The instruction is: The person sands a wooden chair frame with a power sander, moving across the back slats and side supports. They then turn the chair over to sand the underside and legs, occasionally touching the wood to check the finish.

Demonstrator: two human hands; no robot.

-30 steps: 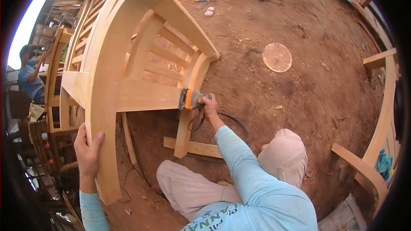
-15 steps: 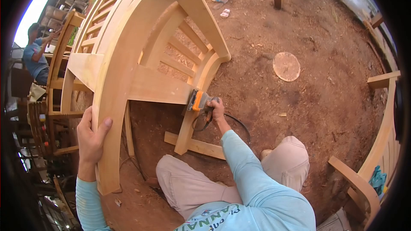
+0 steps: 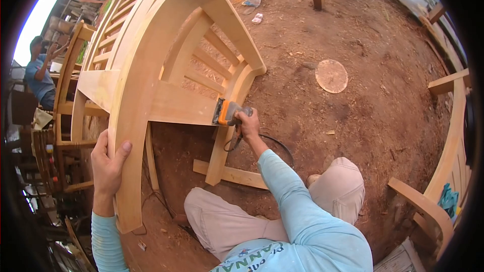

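Note:
A pale wooden bench (image 3: 132,100) with slatted sides lies tipped over in front of me. My left hand (image 3: 108,163) grips the lower end of its wide curved post, thumb on the near face and fingers behind the edge. My right hand (image 3: 248,123) is wrapped round an orange and grey electric sander (image 3: 230,113). The sander's dark pad is turned toward the right end of the flat rail (image 3: 184,105), at the joint with a leg; whether it touches cannot be made out. A black cord (image 3: 279,143) loops from the sander over the ground.
A loose wooden board (image 3: 237,176) lies on the dirt before my knees. Another wooden frame (image 3: 446,156) with a teal cloth (image 3: 447,200) stands at right. A round wooden disc (image 3: 331,76) lies on the ground. Back left, a person (image 3: 40,73) is beside more furniture.
The sander in my right hand has shifted slightly up and left along the rail end and turned a little. My left hand keeps its hold on the post. The view has shifted slightly.

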